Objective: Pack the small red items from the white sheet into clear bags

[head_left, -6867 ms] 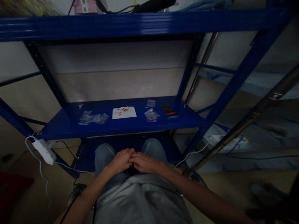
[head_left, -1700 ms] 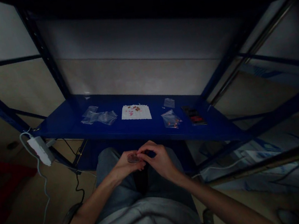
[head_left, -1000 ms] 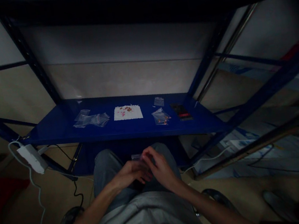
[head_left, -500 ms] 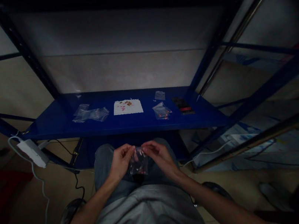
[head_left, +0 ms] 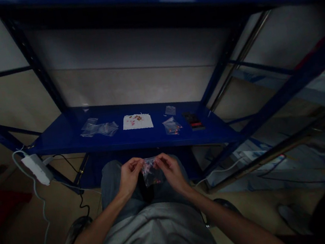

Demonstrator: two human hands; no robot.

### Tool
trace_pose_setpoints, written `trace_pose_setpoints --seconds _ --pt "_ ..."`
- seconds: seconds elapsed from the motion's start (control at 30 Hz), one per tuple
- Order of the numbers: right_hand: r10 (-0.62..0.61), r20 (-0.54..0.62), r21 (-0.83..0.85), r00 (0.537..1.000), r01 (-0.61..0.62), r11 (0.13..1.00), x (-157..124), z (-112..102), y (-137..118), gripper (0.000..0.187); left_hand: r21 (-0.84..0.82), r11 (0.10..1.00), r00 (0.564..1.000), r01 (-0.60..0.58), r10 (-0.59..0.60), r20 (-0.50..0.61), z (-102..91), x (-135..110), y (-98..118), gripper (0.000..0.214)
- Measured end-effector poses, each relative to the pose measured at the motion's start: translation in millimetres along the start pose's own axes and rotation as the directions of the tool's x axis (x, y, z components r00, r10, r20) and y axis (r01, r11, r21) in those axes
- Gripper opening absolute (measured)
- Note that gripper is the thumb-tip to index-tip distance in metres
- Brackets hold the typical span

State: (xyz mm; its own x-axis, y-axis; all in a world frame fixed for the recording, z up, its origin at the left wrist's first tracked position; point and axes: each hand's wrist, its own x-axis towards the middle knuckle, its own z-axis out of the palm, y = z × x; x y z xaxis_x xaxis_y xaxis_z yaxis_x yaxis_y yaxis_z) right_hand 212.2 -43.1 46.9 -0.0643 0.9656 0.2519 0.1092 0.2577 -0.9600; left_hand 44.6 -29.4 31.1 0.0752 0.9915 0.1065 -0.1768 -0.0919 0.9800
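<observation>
Between my two hands, above my lap, hangs a small clear zip bag (head_left: 153,174) with a few small reddish and yellowish pieces at its bottom. My left hand (head_left: 130,176) pinches the bag's upper left corner, thumb against fingers. The upper right corner is pinched by my right hand (head_left: 169,170). On the blue shelf beyond, a white paper sheet (head_left: 147,122) carries several small pink and brown pieces (head_left: 137,118). Right of it lies a filled zip bag (head_left: 171,126) with orange-red bits inside.
Clear bags (head_left: 99,128) lie on the left of the blue shelf (head_left: 140,139). Another small bag (head_left: 170,110) and a dark box with a red stripe (head_left: 193,121) are at right. A white power strip (head_left: 37,169) hangs by the left post.
The camera view has tilted up and shifted a little, so the upper shelf shows more. Both hands keep their pinch on the zip bag, whose pieces now show more clearly.
</observation>
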Motion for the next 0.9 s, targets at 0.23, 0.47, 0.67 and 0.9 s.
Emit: trace_pose_setpoints --seconds 0.23,0.47,0.67,0.9 --pt "0.006 0.027 0.075 1.000 -0.008 0.997 6.7 -4.8 0.3 0.029 0.050 0.996 0.995 -0.072 0.068 0.080 5.9 -6.3 5.9 0.028" --pt "0.068 0.162 0.152 0.984 -0.093 0.984 3.2 2.0 3.1 0.030 0.098 0.987 0.991 -0.124 0.119 0.056 -1.2 -2.9 13.4 0.027" --pt "0.090 0.162 0.148 0.983 -0.114 0.982 4.2 9.6 11.6 0.044 0.068 0.994 0.984 -0.082 0.070 0.162 2.0 3.9 10.0 0.030" --pt "0.094 0.287 0.197 0.953 -0.155 0.968 -3.3 10.7 1.6 0.037 0.065 0.997 0.981 -0.045 0.032 0.194 -1.0 -7.1 11.5 0.028"
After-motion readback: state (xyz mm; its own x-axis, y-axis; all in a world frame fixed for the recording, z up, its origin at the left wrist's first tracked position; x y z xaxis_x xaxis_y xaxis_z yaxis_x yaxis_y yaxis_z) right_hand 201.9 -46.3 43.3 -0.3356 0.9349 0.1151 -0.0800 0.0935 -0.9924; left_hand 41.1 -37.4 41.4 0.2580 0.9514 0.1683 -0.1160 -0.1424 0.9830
